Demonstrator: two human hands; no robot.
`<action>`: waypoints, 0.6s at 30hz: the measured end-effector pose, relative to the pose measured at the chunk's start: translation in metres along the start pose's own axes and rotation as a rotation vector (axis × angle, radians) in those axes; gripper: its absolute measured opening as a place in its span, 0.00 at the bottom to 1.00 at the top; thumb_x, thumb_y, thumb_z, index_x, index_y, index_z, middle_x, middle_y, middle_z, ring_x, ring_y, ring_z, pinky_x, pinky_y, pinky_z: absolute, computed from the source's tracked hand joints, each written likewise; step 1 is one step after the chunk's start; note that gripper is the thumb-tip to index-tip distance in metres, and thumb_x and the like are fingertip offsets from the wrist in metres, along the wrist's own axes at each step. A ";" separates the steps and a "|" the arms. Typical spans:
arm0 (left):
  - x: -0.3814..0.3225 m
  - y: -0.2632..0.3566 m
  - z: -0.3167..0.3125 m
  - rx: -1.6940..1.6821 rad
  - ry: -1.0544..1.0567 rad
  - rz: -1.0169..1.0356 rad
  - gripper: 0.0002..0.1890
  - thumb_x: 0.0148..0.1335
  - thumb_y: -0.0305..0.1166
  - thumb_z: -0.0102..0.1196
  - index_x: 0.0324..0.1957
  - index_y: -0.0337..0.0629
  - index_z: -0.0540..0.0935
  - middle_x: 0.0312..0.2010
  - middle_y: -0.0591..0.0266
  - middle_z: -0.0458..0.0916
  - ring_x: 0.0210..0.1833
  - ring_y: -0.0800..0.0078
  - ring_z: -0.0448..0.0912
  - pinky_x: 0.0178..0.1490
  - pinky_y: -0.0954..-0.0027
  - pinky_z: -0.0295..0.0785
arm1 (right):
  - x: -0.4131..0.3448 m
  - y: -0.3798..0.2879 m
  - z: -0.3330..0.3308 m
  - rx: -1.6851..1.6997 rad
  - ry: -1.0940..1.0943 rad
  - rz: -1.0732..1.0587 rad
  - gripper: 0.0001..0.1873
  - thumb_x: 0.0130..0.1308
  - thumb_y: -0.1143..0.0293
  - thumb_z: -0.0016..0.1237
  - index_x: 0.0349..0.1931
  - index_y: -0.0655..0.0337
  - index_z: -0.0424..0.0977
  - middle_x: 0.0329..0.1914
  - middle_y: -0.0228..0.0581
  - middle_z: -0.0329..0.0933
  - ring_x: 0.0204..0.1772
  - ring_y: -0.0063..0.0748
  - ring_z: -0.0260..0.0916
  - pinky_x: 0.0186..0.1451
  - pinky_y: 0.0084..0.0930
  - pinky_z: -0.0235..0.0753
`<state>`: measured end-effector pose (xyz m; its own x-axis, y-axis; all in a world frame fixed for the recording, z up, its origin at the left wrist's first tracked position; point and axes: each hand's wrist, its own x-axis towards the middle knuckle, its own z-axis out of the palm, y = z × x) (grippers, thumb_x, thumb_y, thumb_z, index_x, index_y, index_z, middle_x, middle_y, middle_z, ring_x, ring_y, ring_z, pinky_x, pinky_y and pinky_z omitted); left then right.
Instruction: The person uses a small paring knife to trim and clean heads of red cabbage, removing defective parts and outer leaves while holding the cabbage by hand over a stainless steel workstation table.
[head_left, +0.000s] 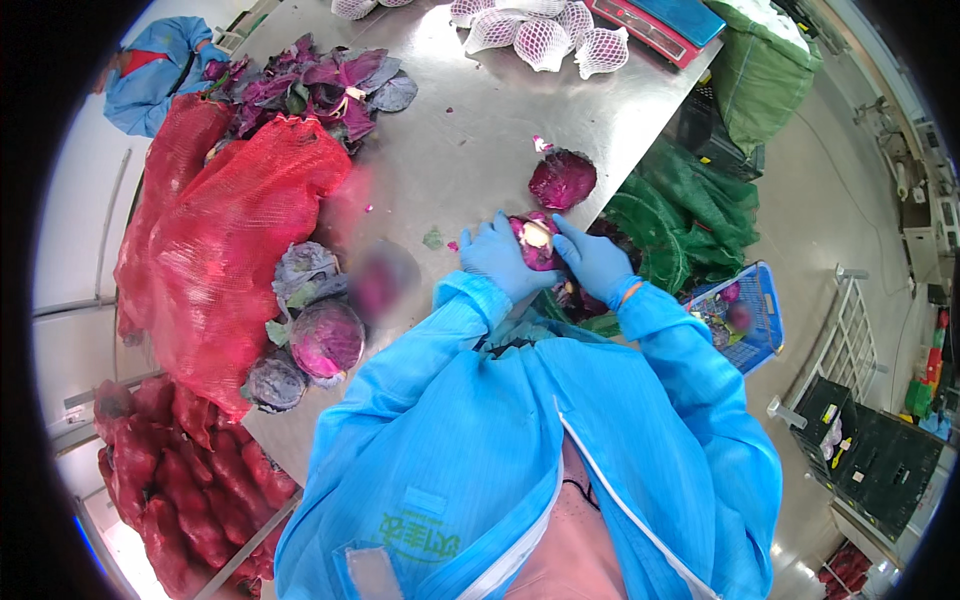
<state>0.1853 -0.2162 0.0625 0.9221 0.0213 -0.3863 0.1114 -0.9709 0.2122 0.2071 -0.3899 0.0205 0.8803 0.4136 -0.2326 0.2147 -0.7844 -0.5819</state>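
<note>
Between my two blue-gloved hands is a red cabbage (535, 238), its pale cut stem facing up, close to the near edge of a stainless steel table (442, 165). My left hand (502, 255) wraps its left side, and my right hand (594, 259) grips its right side with the fingers on top. Just beyond it on the table lies a dark purple piece of red cabbage (562, 180). Small leaf scraps are scattered nearby. To the left, several whole red cabbages (327, 339) sit beside a red mesh sack (232, 247).
A heap of purple outer leaves (322, 86) lies at the far left. Net-wrapped cabbages (541, 43) and a red scale (645, 26) stand at the far edge. Green mesh (667, 217) hangs at the table's right, near a blue crate (766, 319). A person (154, 75) stands far left.
</note>
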 end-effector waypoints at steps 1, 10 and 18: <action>0.001 -0.001 0.004 0.022 0.026 -0.014 0.64 0.29 0.70 0.61 0.62 0.27 0.60 0.52 0.46 0.73 0.57 0.59 0.71 0.66 0.59 0.53 | -0.001 -0.015 -0.014 -0.077 -0.065 0.059 0.27 0.70 0.45 0.27 0.65 0.43 0.59 0.34 0.55 0.78 0.37 0.58 0.76 0.40 0.50 0.74; -0.001 0.003 0.000 -0.002 0.141 0.037 0.50 0.28 0.66 0.61 0.46 0.29 0.71 0.39 0.48 0.75 0.45 0.52 0.75 0.56 0.58 0.63 | -0.006 -0.023 0.001 -0.039 0.150 0.097 0.25 0.68 0.50 0.34 0.65 0.38 0.59 0.29 0.53 0.77 0.31 0.55 0.75 0.33 0.49 0.72; -0.007 0.005 -0.006 -0.019 0.043 -0.074 0.65 0.29 0.68 0.63 0.62 0.27 0.56 0.51 0.41 0.72 0.55 0.50 0.73 0.69 0.48 0.47 | 0.011 0.009 0.041 0.504 0.263 0.212 0.27 0.71 0.49 0.33 0.51 0.65 0.72 0.44 0.59 0.76 0.48 0.57 0.74 0.49 0.41 0.72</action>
<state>0.1813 -0.2196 0.0713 0.9261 0.1034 -0.3628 0.1864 -0.9615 0.2018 0.2011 -0.3738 -0.0194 0.9709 0.0938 -0.2204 -0.1466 -0.4949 -0.8565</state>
